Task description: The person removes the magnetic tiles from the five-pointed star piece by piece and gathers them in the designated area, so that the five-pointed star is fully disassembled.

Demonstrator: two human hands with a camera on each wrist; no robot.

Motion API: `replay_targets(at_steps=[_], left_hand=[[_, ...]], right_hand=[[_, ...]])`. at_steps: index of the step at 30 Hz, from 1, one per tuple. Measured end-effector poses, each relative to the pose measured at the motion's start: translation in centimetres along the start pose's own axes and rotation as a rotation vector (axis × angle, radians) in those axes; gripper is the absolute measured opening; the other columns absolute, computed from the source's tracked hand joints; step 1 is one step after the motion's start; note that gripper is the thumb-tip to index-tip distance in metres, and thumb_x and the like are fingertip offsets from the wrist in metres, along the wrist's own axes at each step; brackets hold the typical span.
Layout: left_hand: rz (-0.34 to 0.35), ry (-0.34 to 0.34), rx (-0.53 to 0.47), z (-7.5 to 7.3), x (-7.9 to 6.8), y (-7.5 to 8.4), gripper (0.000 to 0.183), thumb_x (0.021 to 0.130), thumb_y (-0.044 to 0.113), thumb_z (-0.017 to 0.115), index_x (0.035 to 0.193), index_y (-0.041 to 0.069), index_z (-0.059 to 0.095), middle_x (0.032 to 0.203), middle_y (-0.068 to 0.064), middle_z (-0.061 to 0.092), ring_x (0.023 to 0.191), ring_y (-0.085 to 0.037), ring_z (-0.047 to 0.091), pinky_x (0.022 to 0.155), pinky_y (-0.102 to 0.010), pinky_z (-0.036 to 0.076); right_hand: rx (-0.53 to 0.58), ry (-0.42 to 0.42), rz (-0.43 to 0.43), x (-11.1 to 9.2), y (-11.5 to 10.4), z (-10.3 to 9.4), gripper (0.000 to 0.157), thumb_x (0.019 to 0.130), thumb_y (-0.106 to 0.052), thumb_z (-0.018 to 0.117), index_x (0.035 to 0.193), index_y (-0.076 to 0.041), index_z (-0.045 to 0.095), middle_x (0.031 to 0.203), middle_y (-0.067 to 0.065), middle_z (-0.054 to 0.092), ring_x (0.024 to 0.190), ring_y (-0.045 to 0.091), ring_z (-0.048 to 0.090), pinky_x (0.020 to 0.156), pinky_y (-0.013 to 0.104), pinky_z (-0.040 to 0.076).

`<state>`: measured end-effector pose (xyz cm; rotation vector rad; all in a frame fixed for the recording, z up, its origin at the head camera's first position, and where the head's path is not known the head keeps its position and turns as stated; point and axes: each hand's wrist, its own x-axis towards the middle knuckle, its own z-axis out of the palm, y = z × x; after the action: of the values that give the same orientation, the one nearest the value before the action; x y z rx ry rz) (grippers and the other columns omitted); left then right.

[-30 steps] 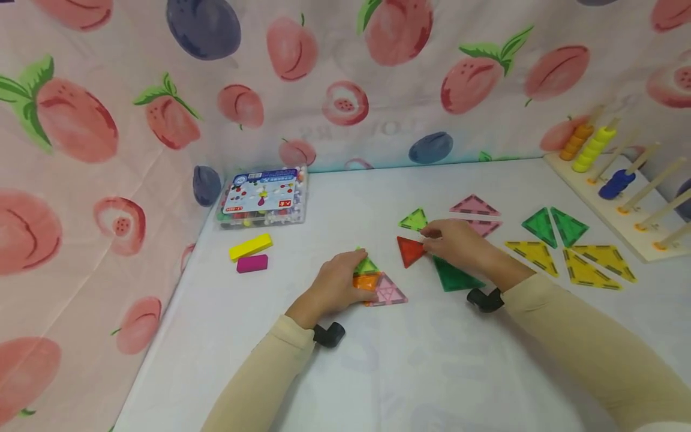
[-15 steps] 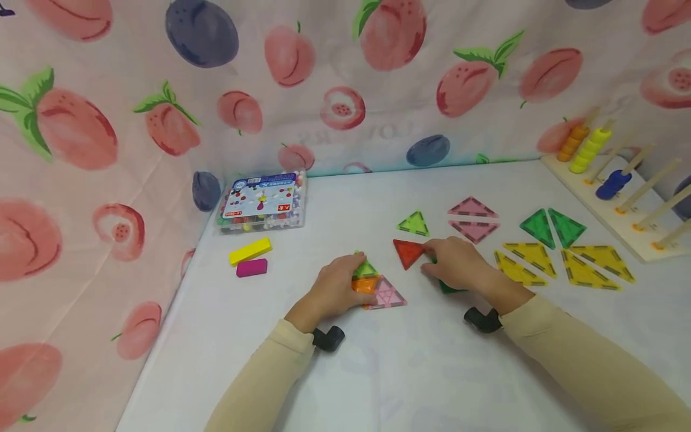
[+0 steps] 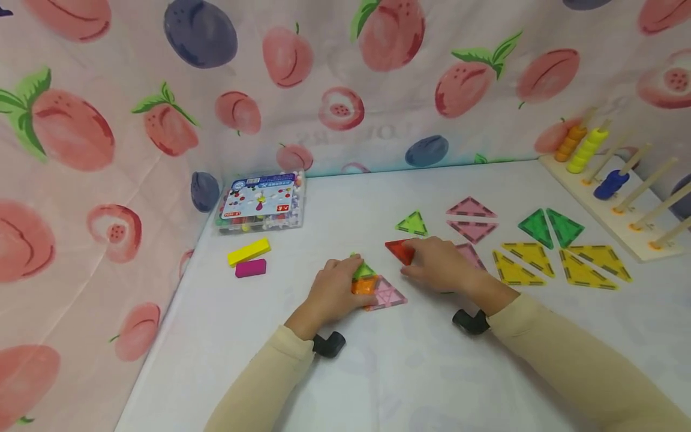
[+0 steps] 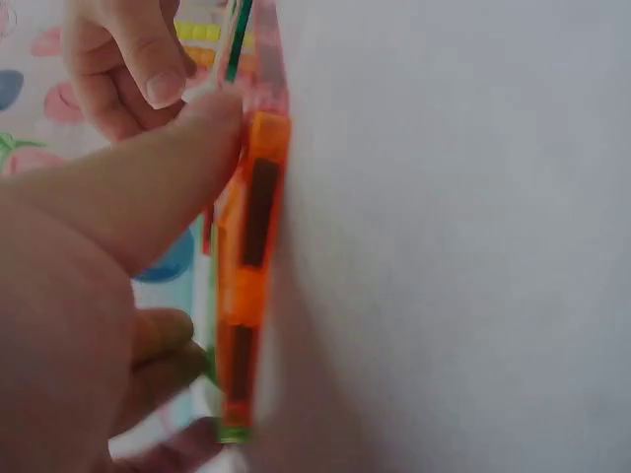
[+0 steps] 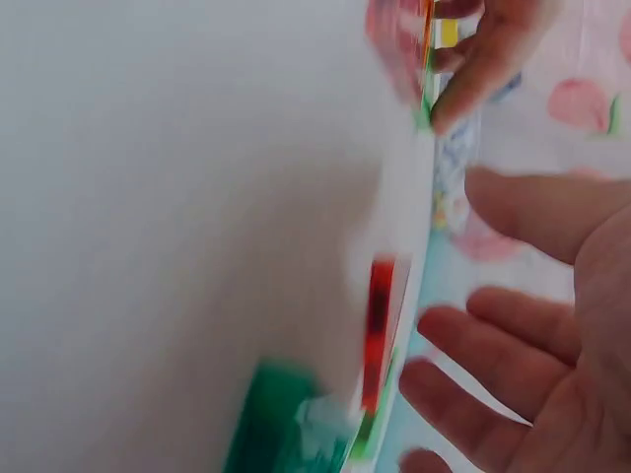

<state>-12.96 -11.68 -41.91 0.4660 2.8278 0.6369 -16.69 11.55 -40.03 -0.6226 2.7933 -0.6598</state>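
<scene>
My left hand [image 3: 332, 291] grips the left side of a joined group of magnetic tiles, its thumb along the near edge. The group has a light green tile [image 3: 364, 270], an orange tile [image 4: 254, 217] and a pink triangle [image 3: 388, 294], flat on the table. My right hand [image 3: 439, 264] is over a red triangle tile [image 3: 396, 249] and covers its right part. In the right wrist view, the fingers are spread apart, fingertips close to the red tile's edge. A dark green tile [image 5: 281, 419] lies mostly hidden under this hand in the head view.
A light green triangle [image 3: 412, 223] lies behind the red one. Pink tiles [image 3: 471, 206], green tiles [image 3: 564, 228] and yellow tiles [image 3: 594, 267] lie to the right, beside a bead-peg board [image 3: 621, 216]. Yellow [image 3: 248, 252] and magenta blocks [image 3: 251, 268] and a clear box [image 3: 261, 202] stand left.
My right hand has moved left and slightly toward me, uncovering pink and yellow tiles. The red tile has shifted a little left. My left hand has stayed on the joined tiles.
</scene>
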Motion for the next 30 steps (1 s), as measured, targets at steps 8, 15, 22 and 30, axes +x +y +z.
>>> replay_targets(at_steps=[8, 15, 22, 30], left_hand=[[0.042, -0.023, 0.04, -0.5, -2.5, 0.4, 0.061, 0.073, 0.041, 0.072, 0.123, 0.012, 0.052, 0.122, 0.001, 0.051, 0.105, -0.018, 0.042, 0.089, -0.035, 0.037], [0.159, -0.007, 0.062, -0.2, -1.6, -0.8, 0.067, 0.071, 0.049, 0.07, 0.126, 0.016, 0.05, 0.125, 0.003, 0.048, 0.118, -0.017, 0.035, 0.096, -0.04, 0.029], [0.141, -0.015, 0.019, -0.2, -1.3, -1.1, 0.068, 0.069, 0.048, 0.072, 0.125, 0.015, 0.051, 0.124, -0.001, 0.048, 0.116, -0.019, 0.039, 0.095, -0.04, 0.032], [0.125, -0.014, 0.039, -0.4, -1.0, -0.9, 0.069, 0.068, 0.049, 0.072, 0.125, 0.015, 0.052, 0.123, -0.002, 0.05, 0.116, -0.019, 0.041, 0.095, -0.038, 0.033]], right_hand=[[-0.035, -0.06, -0.131, -2.5, -2.1, 1.8, 0.05, 0.076, -0.033, 0.07, 0.117, -0.008, 0.058, 0.105, 0.0, 0.06, 0.092, 0.017, 0.05, 0.079, 0.035, 0.042], [0.019, -0.118, -0.132, -3.2, -3.1, 2.5, 0.049, 0.076, -0.03, 0.071, 0.118, -0.012, 0.055, 0.101, -0.002, 0.05, 0.088, 0.012, 0.046, 0.075, 0.027, 0.042], [0.136, -0.112, -0.115, -3.8, -2.8, 1.7, 0.034, 0.076, -0.02, 0.071, 0.107, -0.014, 0.059, 0.097, -0.004, 0.047, 0.085, 0.011, 0.045, 0.072, 0.025, 0.043], [0.218, -0.15, -0.052, -4.3, -2.8, 1.1, 0.033, 0.079, -0.021, 0.068, 0.11, -0.013, 0.059, 0.09, -0.007, 0.056, 0.081, 0.011, 0.049, 0.071, 0.026, 0.044]])
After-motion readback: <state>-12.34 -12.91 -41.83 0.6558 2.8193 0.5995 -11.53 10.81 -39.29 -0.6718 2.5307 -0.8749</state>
